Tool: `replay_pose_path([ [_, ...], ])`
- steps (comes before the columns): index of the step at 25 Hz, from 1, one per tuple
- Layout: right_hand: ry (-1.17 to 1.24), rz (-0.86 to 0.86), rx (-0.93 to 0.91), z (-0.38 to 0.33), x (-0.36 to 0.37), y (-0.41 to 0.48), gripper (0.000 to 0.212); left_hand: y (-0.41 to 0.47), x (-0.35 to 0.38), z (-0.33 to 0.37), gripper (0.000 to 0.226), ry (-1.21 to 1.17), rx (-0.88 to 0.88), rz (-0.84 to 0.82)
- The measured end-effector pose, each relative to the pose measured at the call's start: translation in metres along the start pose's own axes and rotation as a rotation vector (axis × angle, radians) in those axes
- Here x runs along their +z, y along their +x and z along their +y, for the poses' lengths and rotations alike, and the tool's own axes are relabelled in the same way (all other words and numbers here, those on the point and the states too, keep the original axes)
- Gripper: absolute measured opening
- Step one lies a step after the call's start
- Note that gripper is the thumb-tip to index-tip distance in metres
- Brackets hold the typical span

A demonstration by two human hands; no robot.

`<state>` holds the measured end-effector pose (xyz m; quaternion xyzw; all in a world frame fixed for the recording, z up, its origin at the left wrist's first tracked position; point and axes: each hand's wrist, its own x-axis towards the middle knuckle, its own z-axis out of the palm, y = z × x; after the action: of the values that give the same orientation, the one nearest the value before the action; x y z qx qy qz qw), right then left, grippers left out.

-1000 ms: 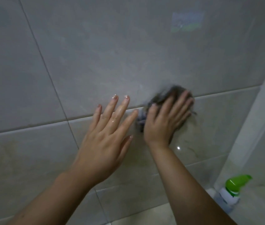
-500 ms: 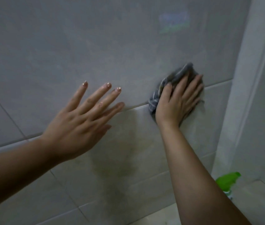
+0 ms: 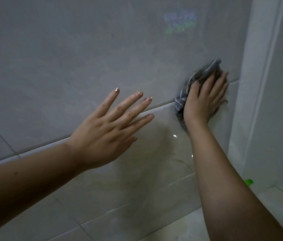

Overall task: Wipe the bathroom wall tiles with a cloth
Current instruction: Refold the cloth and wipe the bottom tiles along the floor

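- Right hand (image 3: 205, 101): flat, palm pressed onto a grey striped cloth (image 3: 189, 84), fingers together and laid over it, pinning it against the wall tiles (image 3: 67, 66).
- Cloth: bunched, showing above the fingertips and along the thumb side of the hand; it sits across the horizontal grout line (image 3: 161, 106) between two tiles, near the wall's right-hand corner.
- Corner trim (image 3: 251, 84): pale vertical strip just beside the cloth, to its right.
- Left hand (image 3: 106, 134): open, fingers spread apart, holding nothing; it lies over the same grout line, well to the left of the cloth. Cannot tell whether it touches the tile.
- Lower tile: glossy, with small bright glints below the right wrist.
- Green object (image 3: 249, 182): partly visible low at right, behind the right forearm, near the floor; too little shows to identify.
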<state>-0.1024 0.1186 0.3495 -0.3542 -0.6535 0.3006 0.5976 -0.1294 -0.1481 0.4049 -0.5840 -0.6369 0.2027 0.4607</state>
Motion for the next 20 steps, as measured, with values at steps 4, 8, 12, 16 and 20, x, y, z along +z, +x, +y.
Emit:
replay_pose_path([
  [4, -0.108, -0.127, 0.313, 0.087, 0.004, -0.025, 0.069, 0.002, 0.006, 0.006, 0.064, -0.013, 0.011, -0.011],
  [8, 0.009, -0.18, 0.527, 0.089, 0.004, -0.043, 0.054, -0.004, 0.008, 0.008, 0.062, -0.028, 0.013, -0.028],
  [12, -0.044, -0.051, 0.244, 0.045, 0.014, -0.008, 0.074, -0.011, 0.005, 0.005, 0.062, -0.042, -0.033, 0.002],
  [16, 0.025, 0.072, 0.223, 0.093, 0.026, -0.074, 0.065, -0.048, 0.003, 0.006, 0.06, -0.067, -0.142, -0.001],
  [20, -0.024, 0.156, 0.196, 0.085, 0.039, -0.135, 0.049, -0.089, 0.006, 0.01, 0.057, -0.117, -0.233, -0.016],
])
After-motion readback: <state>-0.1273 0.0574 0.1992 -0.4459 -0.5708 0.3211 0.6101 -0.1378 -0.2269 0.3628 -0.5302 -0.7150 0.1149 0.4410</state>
